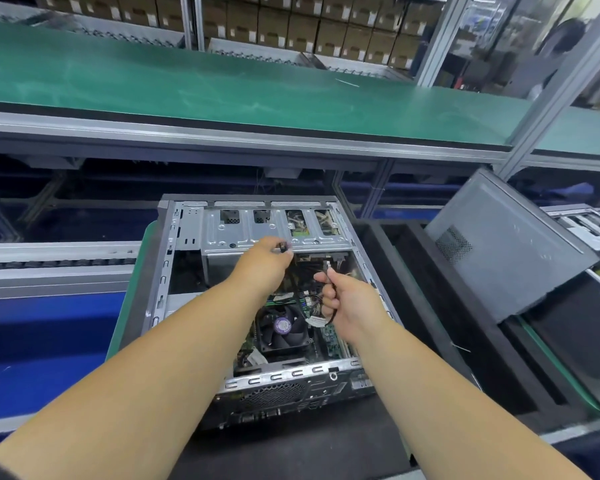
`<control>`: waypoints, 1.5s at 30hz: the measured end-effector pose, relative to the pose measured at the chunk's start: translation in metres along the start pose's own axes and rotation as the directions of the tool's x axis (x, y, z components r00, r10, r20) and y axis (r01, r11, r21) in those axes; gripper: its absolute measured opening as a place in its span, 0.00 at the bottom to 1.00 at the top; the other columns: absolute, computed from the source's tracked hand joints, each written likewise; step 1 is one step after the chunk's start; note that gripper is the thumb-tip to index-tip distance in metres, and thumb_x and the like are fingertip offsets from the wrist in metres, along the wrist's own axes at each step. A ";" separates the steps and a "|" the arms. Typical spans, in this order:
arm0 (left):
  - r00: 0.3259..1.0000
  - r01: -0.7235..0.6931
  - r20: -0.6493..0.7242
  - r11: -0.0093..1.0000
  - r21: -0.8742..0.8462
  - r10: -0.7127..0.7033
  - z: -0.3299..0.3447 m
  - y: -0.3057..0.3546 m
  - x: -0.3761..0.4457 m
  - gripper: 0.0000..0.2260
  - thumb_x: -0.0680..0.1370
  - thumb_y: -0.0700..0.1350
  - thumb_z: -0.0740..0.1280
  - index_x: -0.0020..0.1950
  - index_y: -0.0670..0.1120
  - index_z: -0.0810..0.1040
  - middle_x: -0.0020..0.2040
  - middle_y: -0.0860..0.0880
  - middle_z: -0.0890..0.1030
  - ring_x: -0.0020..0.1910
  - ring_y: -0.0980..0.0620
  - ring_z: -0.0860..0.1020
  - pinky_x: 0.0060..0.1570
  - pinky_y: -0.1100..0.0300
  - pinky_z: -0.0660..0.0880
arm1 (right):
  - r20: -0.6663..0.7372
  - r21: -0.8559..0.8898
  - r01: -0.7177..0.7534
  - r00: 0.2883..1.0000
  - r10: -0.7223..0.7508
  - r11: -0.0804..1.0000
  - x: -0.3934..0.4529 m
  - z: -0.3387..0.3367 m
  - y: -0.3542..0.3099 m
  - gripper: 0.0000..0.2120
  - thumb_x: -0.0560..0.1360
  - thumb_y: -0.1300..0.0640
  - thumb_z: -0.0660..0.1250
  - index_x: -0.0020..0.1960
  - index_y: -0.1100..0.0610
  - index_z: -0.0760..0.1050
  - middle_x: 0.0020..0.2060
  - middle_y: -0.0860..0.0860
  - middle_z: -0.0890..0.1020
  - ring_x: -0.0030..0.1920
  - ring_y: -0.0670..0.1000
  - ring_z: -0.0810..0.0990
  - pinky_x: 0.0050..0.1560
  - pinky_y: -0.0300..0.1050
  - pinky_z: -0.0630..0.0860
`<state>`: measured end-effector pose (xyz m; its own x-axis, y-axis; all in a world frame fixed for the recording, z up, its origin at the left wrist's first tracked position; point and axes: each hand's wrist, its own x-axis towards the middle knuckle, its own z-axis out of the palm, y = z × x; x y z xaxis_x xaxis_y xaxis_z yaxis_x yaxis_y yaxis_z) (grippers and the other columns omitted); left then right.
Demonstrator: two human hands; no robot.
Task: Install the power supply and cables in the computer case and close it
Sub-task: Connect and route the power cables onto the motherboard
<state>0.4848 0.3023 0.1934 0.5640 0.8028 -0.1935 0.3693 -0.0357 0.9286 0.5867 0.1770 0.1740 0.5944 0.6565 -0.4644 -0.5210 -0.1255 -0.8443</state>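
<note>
An open computer case (187,233) lies on its side in front of me, with its motherboard and a black CPU fan (284,329) exposed. My left hand (265,263) reaches over the drive cage and pinches a small black connector (283,247) at a cable's end. My right hand (349,301) hovers above the motherboard and grips a thin black cable (331,315), whose plug (328,268) sticks up past my fingers. The cable's far run is hidden behind my hands.
A grey side panel (510,251) leans at the right over black foam trays (440,327). The case rests on a green mat (129,306). A green conveyor belt (222,88) runs behind, with stacked cardboard boxes (302,26) beyond it. Another case (589,226) sits far right.
</note>
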 end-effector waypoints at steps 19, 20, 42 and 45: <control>0.951 0.269 0.207 0.944 -0.190 -0.229 0.007 -0.029 0.021 0.11 0.81 0.43 0.63 0.41 0.44 0.79 0.38 0.48 0.79 0.29 0.54 0.72 0.28 0.64 0.69 | -0.533 -0.197 -0.053 0.844 -0.062 0.979 0.039 0.022 -0.003 0.16 0.79 0.53 0.67 0.33 0.56 0.80 0.27 0.47 0.75 0.26 0.48 0.67 0.31 0.42 0.66; 0.950 0.275 0.207 0.942 -0.190 -0.235 0.007 -0.029 0.022 0.11 0.82 0.44 0.63 0.40 0.45 0.78 0.37 0.48 0.79 0.29 0.54 0.72 0.28 0.65 0.69 | -0.528 -0.200 -0.049 0.847 -0.065 0.979 0.039 0.022 -0.002 0.16 0.79 0.53 0.67 0.34 0.56 0.81 0.27 0.47 0.76 0.27 0.47 0.67 0.32 0.42 0.66; 0.957 0.289 0.116 0.917 -0.274 -0.267 0.007 -0.031 0.027 0.10 0.81 0.48 0.65 0.49 0.43 0.80 0.40 0.48 0.78 0.32 0.53 0.71 0.34 0.62 0.69 | -0.557 -0.033 -0.072 0.830 0.042 0.997 0.047 0.027 -0.004 0.10 0.77 0.55 0.70 0.39 0.59 0.80 0.30 0.47 0.76 0.29 0.45 0.70 0.30 0.40 0.67; 0.957 0.288 0.118 0.915 -0.284 -0.265 0.007 -0.030 0.026 0.09 0.81 0.48 0.65 0.48 0.43 0.79 0.40 0.49 0.77 0.32 0.53 0.71 0.33 0.62 0.68 | -0.572 -0.077 -0.071 0.820 0.015 0.994 0.050 0.026 -0.002 0.11 0.76 0.52 0.70 0.37 0.56 0.81 0.29 0.46 0.76 0.29 0.46 0.71 0.31 0.41 0.67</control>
<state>0.4937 0.3199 0.1579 0.5288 0.7077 -0.4686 0.2908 0.3676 0.8833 0.6015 0.2299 0.1591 0.8302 0.1113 -0.5462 -0.5134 -0.2289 -0.8271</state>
